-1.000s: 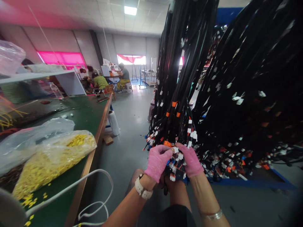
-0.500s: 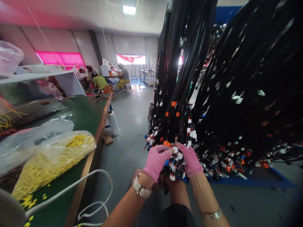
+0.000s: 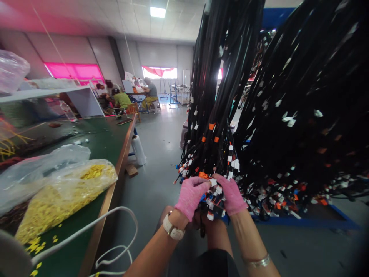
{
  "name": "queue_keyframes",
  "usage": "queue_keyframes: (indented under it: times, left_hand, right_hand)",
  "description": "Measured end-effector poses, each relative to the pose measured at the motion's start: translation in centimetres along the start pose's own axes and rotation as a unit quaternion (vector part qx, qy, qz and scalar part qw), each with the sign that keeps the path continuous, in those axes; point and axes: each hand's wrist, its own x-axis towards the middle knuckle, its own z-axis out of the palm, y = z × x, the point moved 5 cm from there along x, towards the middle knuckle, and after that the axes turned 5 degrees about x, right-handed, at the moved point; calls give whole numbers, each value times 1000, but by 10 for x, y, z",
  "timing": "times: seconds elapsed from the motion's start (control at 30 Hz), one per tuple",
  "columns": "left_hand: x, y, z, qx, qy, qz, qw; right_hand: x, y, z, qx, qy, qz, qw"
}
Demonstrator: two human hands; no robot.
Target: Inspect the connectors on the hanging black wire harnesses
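Looks out from a head, up above the left hand (image 3: 191,198) and right hand (image 3: 232,197), and close to both. Faces ahead and tips down a bit. Sits just past the long brown right edge of the worktop (image 3: 108,132), and looks along that edge to the far right corner. Shows black cables (image 3: 204,96) near on the right side. Opens very wide, out to the far wall (image 3: 158,57) and up to the ceiling lamp (image 3: 157,12).
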Motion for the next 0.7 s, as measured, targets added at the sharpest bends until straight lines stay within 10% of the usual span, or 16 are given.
queue_keyframes:
  times: [0.23,0.4,0.7]
  left_hand:
    - [5,-4,5,-73,-50,27,996]
    - [8,4,11,59,-137,122,981]
    - [7,8,14,148,-114,173,967]
  right_hand:
    - [-5,-12,2,-45,-20,-10,999]
    - [4,0,-4,-50,-28,-22,998]
    - [2,-13,-3,-137,-43,-58,988]
